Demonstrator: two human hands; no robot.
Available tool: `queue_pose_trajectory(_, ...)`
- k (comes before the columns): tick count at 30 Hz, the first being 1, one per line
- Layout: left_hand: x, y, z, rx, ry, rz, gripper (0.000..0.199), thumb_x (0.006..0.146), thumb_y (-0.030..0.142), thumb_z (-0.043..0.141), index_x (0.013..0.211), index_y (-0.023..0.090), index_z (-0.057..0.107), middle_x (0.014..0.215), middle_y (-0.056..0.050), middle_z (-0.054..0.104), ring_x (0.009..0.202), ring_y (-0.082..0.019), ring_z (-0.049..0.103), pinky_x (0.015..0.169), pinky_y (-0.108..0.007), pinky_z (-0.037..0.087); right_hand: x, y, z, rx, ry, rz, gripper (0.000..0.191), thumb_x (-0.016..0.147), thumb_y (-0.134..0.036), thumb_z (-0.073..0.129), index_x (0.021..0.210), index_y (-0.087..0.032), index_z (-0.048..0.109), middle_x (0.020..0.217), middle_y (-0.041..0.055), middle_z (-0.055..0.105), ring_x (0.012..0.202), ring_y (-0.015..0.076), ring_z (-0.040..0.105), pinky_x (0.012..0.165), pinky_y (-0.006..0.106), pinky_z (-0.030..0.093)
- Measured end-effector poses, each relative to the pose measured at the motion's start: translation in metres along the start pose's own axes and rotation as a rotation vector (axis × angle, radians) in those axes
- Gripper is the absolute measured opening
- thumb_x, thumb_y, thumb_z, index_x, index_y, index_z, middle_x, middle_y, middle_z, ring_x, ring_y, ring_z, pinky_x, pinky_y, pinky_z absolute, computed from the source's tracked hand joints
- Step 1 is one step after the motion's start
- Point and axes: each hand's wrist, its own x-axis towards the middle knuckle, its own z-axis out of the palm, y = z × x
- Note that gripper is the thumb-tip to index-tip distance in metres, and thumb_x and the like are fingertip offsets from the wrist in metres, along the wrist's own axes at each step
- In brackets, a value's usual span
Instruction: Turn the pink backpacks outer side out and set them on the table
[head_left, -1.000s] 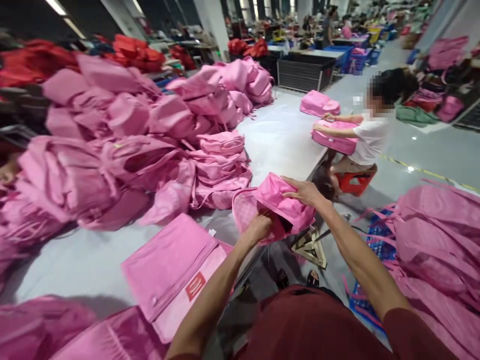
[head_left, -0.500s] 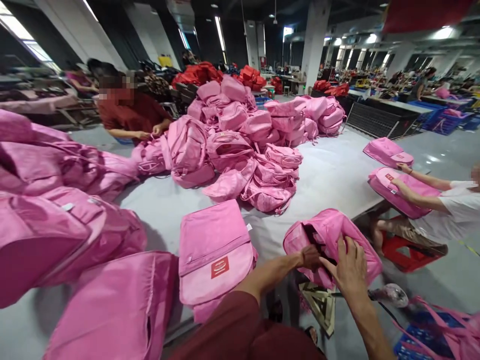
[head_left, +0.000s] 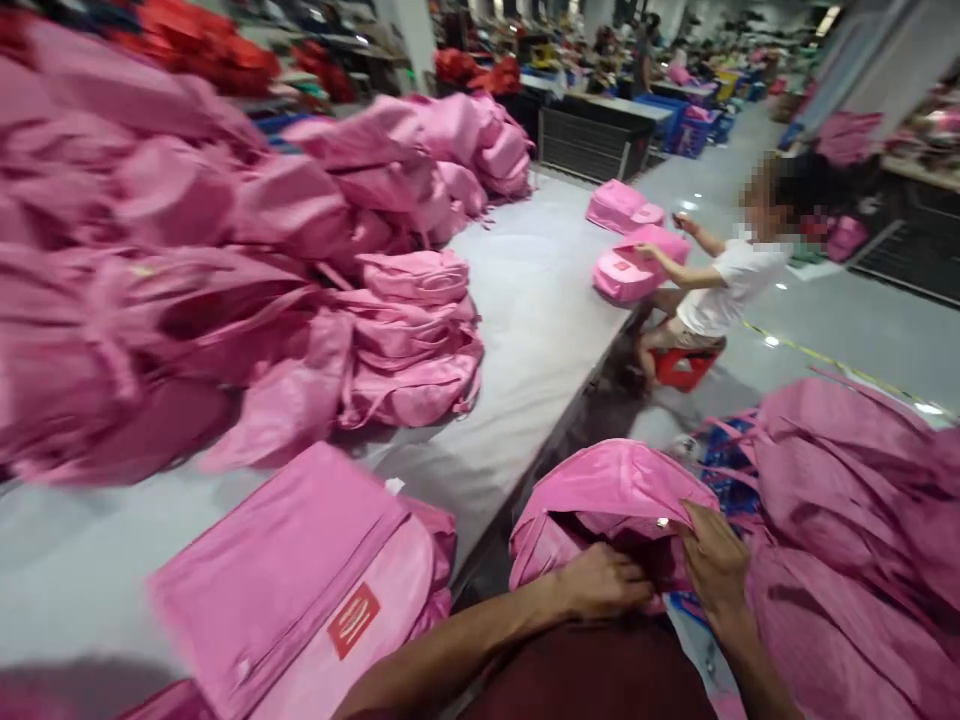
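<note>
A pink backpack (head_left: 600, 495) rests on my lap, just off the table's near edge. My left hand (head_left: 604, 585) reaches into its open mouth, fingers partly hidden by the fabric. My right hand (head_left: 712, 565) pinches the opening's right edge by a small metal zipper pull. A flat pink backpack with a red label (head_left: 300, 590) lies on the grey table (head_left: 525, 320) to my left.
A long heap of pink backpacks (head_left: 225, 270) covers the table's left side. More pink backpacks (head_left: 847, 490) are piled over a blue crate at my right. A seated person in a white shirt (head_left: 731, 285) handles a pink backpack (head_left: 634, 265) farther along the table's edge.
The backpack has come off the table edge down onto my lap. The view swung right and down; the co-worker in the dark red shirt is out of sight.
</note>
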Motion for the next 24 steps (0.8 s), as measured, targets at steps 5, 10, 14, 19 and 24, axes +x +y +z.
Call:
queue_pose_trajectory(5, 0.035, -0.032, -0.021, -0.025, 0.358, -0.103, 0.047, 0.106, 0.041, 0.076, 0.150, 0.029, 0.068, 0.132, -0.008, 0.081, 0.116, -0.025, 0.074, 0.111, -0.042, 0.056, -0.016, 0.031, -0.008, -0.062, 0.042, 0.140, 0.029, 0.119, -0.034, 0.053, 0.118, -0.017, 0.077, 0.096, 0.0083, 0.082, 0.088, 0.0205, 0.079, 0.080, 0.031, 0.059)
queue_pose_trajectory(10, 0.098, -0.121, 0.014, -0.206, 0.106, -0.358, 0.076, 0.105, 0.056, 0.068, 0.171, 0.023, 0.051, 0.175, -0.020, 0.050, 0.168, -0.039, 0.038, 0.140, -0.064, 0.024, -0.017, 0.083, 0.006, -0.057, -0.012, 0.410, 0.054, 0.118, -0.057, 0.046, 0.097, -0.021, 0.080, 0.082, 0.0081, 0.079, 0.075, 0.0225, 0.075, 0.070, 0.033, 0.057)
queue_pose_trajectory(14, 0.127, -0.154, 0.039, -0.365, 0.091, -0.436, 0.064, 0.108, 0.051, 0.056, 0.166, 0.024, 0.060, 0.166, -0.016, 0.063, 0.157, -0.035, 0.055, 0.138, -0.057, 0.032, -0.002, 0.131, 0.017, 0.094, -0.188, 0.623, 0.065, 0.111, -0.073, 0.045, 0.085, -0.023, 0.079, 0.073, 0.0056, 0.075, 0.066, 0.0220, 0.070, 0.063, 0.032, 0.051)
queue_pose_trajectory(19, 0.162, -0.185, 0.026, -0.547, 0.117, -0.714, 0.051, 0.105, 0.054, 0.053, 0.134, 0.024, 0.082, 0.114, -0.012, 0.085, 0.099, -0.029, 0.077, 0.095, -0.038, 0.054, 0.053, 0.198, 0.044, 0.353, -0.515, 0.696, 0.074, 0.098, -0.086, 0.052, 0.058, -0.024, 0.056, 0.058, -0.0002, 0.049, 0.057, 0.0151, 0.044, 0.057, 0.030, 0.031)
queue_pose_trajectory(24, 0.209, -0.237, 0.020, -0.899, 0.051, -1.040, 0.060, 0.100, 0.071, 0.055, 0.068, 0.021, 0.061, 0.065, 0.001, 0.052, 0.065, -0.017, 0.042, 0.064, -0.032, 0.032, 0.100, 0.256, 0.123, 0.624, -0.649, 1.024, 0.082, 0.072, -0.103, 0.060, 0.054, -0.025, 0.040, 0.056, -0.0025, 0.034, 0.060, 0.0126, 0.032, 0.054, 0.029, 0.024)
